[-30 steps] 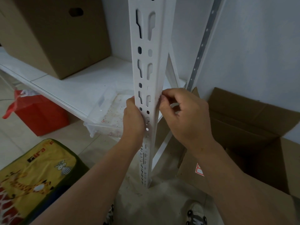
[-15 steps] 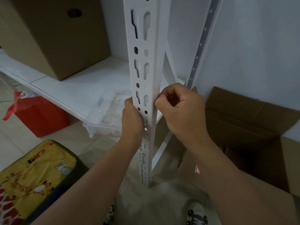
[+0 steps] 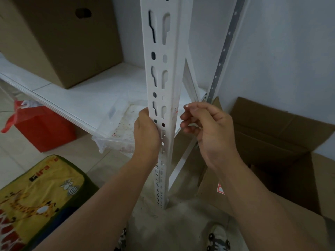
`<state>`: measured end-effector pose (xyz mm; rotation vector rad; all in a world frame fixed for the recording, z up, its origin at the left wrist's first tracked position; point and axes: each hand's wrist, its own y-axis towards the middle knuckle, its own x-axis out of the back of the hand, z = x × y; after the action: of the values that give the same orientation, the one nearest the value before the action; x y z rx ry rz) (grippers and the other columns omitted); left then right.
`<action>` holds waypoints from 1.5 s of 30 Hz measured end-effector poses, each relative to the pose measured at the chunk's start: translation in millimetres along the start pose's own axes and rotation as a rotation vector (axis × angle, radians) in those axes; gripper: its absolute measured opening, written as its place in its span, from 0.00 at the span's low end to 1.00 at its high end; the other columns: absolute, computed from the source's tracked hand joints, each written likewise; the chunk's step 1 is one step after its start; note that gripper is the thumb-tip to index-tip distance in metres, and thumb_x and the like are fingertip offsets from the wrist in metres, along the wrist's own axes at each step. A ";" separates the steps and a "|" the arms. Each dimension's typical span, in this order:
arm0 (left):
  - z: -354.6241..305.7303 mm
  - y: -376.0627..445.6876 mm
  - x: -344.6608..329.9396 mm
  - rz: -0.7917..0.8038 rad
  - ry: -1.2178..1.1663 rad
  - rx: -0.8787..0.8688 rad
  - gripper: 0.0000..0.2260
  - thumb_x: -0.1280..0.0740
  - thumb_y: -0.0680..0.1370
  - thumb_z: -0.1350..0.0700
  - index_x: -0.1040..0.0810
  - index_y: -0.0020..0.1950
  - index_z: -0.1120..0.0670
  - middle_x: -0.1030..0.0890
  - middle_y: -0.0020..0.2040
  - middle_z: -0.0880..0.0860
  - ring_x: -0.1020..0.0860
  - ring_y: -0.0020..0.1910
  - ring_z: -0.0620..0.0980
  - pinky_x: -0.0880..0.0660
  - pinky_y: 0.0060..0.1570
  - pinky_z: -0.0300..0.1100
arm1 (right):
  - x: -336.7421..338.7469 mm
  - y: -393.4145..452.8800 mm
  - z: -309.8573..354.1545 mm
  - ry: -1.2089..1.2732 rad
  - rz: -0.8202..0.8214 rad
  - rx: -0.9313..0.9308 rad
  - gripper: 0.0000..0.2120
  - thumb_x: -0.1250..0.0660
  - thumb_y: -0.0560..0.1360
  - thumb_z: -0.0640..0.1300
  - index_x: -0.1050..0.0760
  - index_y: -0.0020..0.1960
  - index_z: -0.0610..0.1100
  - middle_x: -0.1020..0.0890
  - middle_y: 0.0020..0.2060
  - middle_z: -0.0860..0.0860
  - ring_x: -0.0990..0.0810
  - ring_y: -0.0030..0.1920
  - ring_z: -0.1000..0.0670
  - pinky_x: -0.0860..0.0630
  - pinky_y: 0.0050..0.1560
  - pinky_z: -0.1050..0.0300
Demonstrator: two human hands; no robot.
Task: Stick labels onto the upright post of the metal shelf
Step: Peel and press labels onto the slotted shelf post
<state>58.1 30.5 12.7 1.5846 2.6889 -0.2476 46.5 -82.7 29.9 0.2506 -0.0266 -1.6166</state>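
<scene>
The white slotted upright post point(image 3: 161, 84) of the metal shelf rises through the middle of the view. My left hand point(image 3: 147, 131) grips its left edge at shelf height. Just right of the post hovers my right hand point(image 3: 208, 127), a small gap away, with a tiny white label point(image 3: 186, 105) stuck to a raised fingertip. Faint red marks point(image 3: 176, 109) show on the post's right face near that fingertip.
A white shelf board point(image 3: 87, 95) carries a large cardboard box point(image 3: 59, 38) and a clear plastic tray point(image 3: 117, 127). An open cardboard box point(image 3: 282, 142) sits on the floor at right, a red bag point(image 3: 41, 129) and a yellow giraffe cushion point(image 3: 38, 198) at left. My shoes point(image 3: 218, 240) are below.
My right hand has come off the post's right face and drawn back slightly to the right, now with a small label on a fingertip. My left hand keeps its hold.
</scene>
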 end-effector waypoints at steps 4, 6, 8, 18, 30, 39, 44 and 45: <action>4.0 -3.9 2.4 -0.073 0.027 -0.178 0.11 0.50 0.83 0.53 0.29 0.52 0.51 0.26 0.41 0.47 0.25 0.40 0.38 0.30 0.35 0.29 | 4.7 -8.7 -1.8 0.043 0.060 0.012 0.10 0.38 0.79 0.37 0.18 0.46 0.42 0.18 0.37 0.45 0.20 0.39 0.45 0.24 0.39 0.55; 4.4 -6.7 5.2 -0.104 -0.007 -0.353 0.07 0.47 0.83 0.57 0.32 0.58 0.51 0.29 0.45 0.47 0.27 0.42 0.37 0.30 0.42 0.31 | 8.3 -12.6 -3.7 0.077 0.089 0.014 0.09 0.37 0.76 0.39 0.18 0.45 0.43 0.18 0.37 0.44 0.20 0.39 0.44 0.24 0.38 0.55; 2.9 -13.9 7.9 -0.134 -0.023 -0.580 0.09 0.44 0.80 0.59 0.35 0.60 0.53 0.32 0.47 0.50 0.29 0.46 0.40 0.29 0.45 0.34 | 12.0 -16.0 -4.7 0.125 0.122 0.009 0.11 0.39 0.74 0.40 0.17 0.44 0.44 0.19 0.37 0.43 0.20 0.39 0.45 0.25 0.37 0.56; 4.0 -48.4 20.3 0.091 0.354 -1.197 0.06 0.35 0.76 0.61 0.21 0.48 0.63 0.26 0.46 0.48 0.27 0.44 0.44 0.30 0.47 0.32 | 24.5 -26.7 -2.1 0.351 0.367 -0.054 0.10 0.36 0.66 0.43 0.18 0.41 0.42 0.23 0.32 0.44 0.25 0.34 0.49 0.27 0.34 0.58; 5.3 -35.9 23.0 0.106 0.449 -1.209 0.06 0.33 0.77 0.61 0.19 0.47 0.63 0.24 0.44 0.48 0.27 0.44 0.39 0.30 0.48 0.27 | 27.6 -25.2 -6.1 0.369 0.484 -0.057 0.20 0.30 0.64 0.54 0.20 0.47 0.39 0.24 0.34 0.43 0.26 0.35 0.48 0.28 0.36 0.56; 8.2 -32.1 25.2 0.061 0.472 -1.228 0.08 0.39 0.79 0.62 0.23 0.44 0.63 0.25 0.39 0.53 0.29 0.39 0.45 0.33 0.43 0.30 | 25.5 -28.0 -9.9 0.074 0.445 0.111 0.15 0.39 0.69 0.44 0.19 0.51 0.43 0.22 0.35 0.45 0.24 0.37 0.47 0.26 0.39 0.55; 8.2 -31.6 26.8 0.094 0.385 -1.079 0.08 0.45 0.80 0.59 0.30 0.44 0.56 0.31 0.38 0.51 0.33 0.36 0.41 0.34 0.37 0.28 | 18.5 -33.2 -7.7 -0.163 0.432 0.256 0.10 0.39 0.74 0.39 0.23 0.53 0.41 0.23 0.36 0.46 0.24 0.37 0.50 0.24 0.39 0.59; 6.9 -32.2 27.5 0.099 0.349 -1.011 0.09 0.47 0.81 0.57 0.31 0.43 0.55 0.31 0.35 0.52 0.32 0.34 0.43 0.34 0.34 0.29 | 16.5 -33.1 -8.0 -0.182 0.390 0.253 0.09 0.38 0.74 0.38 0.22 0.52 0.43 0.22 0.35 0.50 0.23 0.36 0.54 0.25 0.38 0.62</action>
<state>16.1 38.1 7.5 1.4283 2.2144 1.2636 14.7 -95.9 14.0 0.2726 -0.3987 -1.2405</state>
